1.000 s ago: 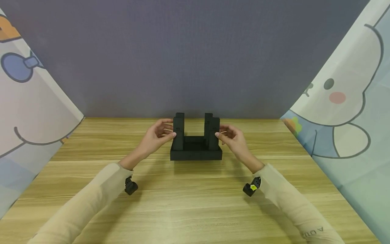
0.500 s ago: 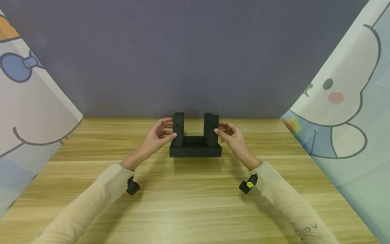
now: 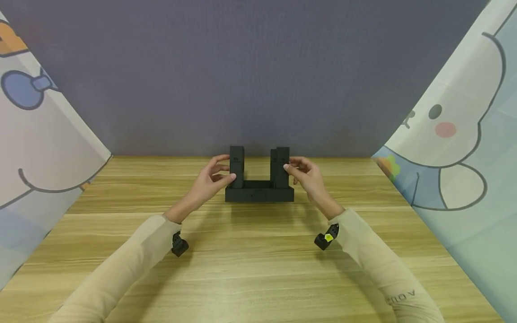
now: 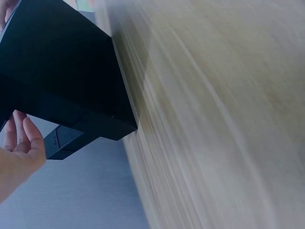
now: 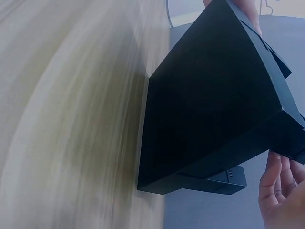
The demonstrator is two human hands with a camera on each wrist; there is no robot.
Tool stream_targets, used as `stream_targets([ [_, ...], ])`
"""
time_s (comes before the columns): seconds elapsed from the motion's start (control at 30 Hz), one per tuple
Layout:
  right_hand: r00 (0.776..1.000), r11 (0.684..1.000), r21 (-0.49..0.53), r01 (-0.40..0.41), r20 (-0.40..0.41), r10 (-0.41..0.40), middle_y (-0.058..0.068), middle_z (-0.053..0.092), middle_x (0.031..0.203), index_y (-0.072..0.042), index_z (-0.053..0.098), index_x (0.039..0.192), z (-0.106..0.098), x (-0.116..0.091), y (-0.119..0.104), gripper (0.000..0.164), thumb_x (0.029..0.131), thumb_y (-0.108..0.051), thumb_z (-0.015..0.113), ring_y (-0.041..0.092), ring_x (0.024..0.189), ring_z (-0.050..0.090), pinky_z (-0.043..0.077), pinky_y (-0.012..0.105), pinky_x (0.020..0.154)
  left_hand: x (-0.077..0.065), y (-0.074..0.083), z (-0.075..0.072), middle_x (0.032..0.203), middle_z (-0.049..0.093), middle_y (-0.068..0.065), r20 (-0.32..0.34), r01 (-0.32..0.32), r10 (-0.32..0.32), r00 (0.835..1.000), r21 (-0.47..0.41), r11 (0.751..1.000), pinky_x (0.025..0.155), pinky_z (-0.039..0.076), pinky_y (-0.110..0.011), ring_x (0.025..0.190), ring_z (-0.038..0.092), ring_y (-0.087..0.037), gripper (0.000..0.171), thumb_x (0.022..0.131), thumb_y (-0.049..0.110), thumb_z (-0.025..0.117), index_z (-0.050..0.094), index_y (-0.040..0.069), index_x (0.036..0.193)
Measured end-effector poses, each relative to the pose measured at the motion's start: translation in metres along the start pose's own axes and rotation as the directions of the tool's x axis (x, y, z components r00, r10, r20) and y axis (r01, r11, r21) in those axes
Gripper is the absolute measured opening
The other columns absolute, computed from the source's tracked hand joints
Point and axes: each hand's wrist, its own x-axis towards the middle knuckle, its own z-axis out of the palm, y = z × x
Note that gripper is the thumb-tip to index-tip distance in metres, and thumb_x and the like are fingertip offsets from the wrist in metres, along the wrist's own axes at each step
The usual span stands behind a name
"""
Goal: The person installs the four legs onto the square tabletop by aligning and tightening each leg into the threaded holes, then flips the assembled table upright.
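A black stand (image 3: 258, 195) with a rectangular base and several upright posts is held at the far middle of the table. Its front is raised and it leans back; both wrist views show the flat underside (image 4: 62, 67) facing the cameras, with the rear edge down at the tabletop. My left hand (image 3: 209, 183) grips the left front post (image 3: 237, 168), thumb on its near face, fingers behind. On the other side my right hand (image 3: 310, 179) pinches the right front post (image 3: 282, 170) likewise. The rear left post is hidden in the head view.
A wood-grain table (image 3: 258, 269) lies beneath. Close behind the stand rises a grey panel (image 3: 242, 80). Cartoon-printed sheets flank the table at left (image 3: 48, 148) and right (image 3: 452, 161). Small black wrist cameras hang below both sleeves.
The stand's front edge has risen and the whole stand has tipped backward. Its front posts now cover more of the rear ones. Both hands have moved slightly up and away with it.
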Motion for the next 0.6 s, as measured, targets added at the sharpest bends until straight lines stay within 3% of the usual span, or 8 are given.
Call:
stream_targets([
  [0.33,0.999,1.0,-0.011,-0.022,0.024,0.023,-0.007,0.06,0.09,0.001,0.052,0.12,-0.0012,0.0081,-0.0041,0.038,0.089,-0.019,0.061,0.007,0.077,0.057,0.044,0.021,0.054,0.0052,0.0024,0.001,0.128,0.051,-0.017,-0.025,0.017,-0.017,1.0,0.016,1.0,0.087,0.048,-0.042,0.106,0.057,-0.033,0.055,0.09,0.021,0.059,0.034,0.019,0.139],
  [0.6,0.996,0.999,-0.041,-0.019,0.085,0.022,-0.003,0.056,0.098,-0.003,0.049,0.125,-0.0063,0.0084,-0.0024,0.042,0.089,-0.021,0.06,0.008,0.082,0.055,0.049,0.03,0.067,0.0088,0.0049,0.0018,0.129,0.051,-0.017,-0.035,0.061,-0.06,0.998,0.005,0.998,0.09,0.046,-0.046,0.108,0.056,-0.035,0.056,0.09,0.021,0.06,0.034,0.019,0.14],
])
